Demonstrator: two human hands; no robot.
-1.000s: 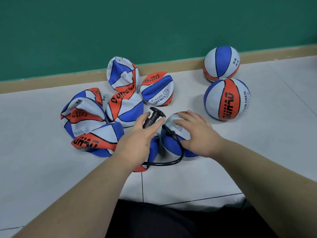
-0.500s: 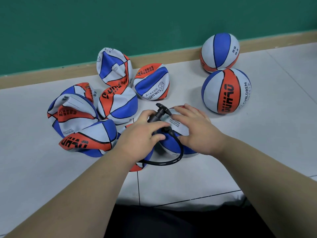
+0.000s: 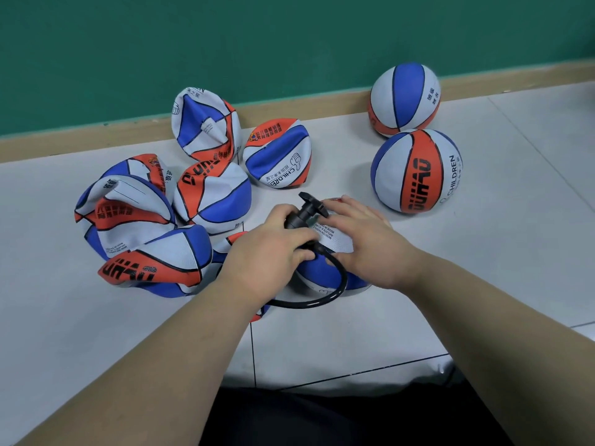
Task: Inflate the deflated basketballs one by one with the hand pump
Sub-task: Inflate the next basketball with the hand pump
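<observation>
- The hand pump (image 3: 302,217) is black, with a short barrel and a T-handle at its top. It stands tilted away from you, over the ball being filled.
- A black hose (image 3: 335,291) runs from the pump's base, loops toward you and curves back up to the top of that ball.
- The ball being filled (image 3: 322,275) shows a blue panel facing you and a white panel with small print on top. It sits on the floor (image 3: 483,268) directly in front of you, largely covered by your hands.
- Your left hand (image 3: 270,252) is wrapped round the pump's barrel, fingers curled, just below the handle.
- Your right hand (image 3: 367,243) lies flat on the ball's white panel, fingers straight, gripping nothing; its fingertips reach to just beside the pump handle.
- Several deflated balls (image 3: 128,220) lie crumpled in a cluster to the left of your left hand and beyond it, in orange, blue and white.
- Two inflated balls (image 3: 415,170) stand beyond your right hand, to its right. The farther one (image 3: 404,99) stands near the baseboard.
</observation>
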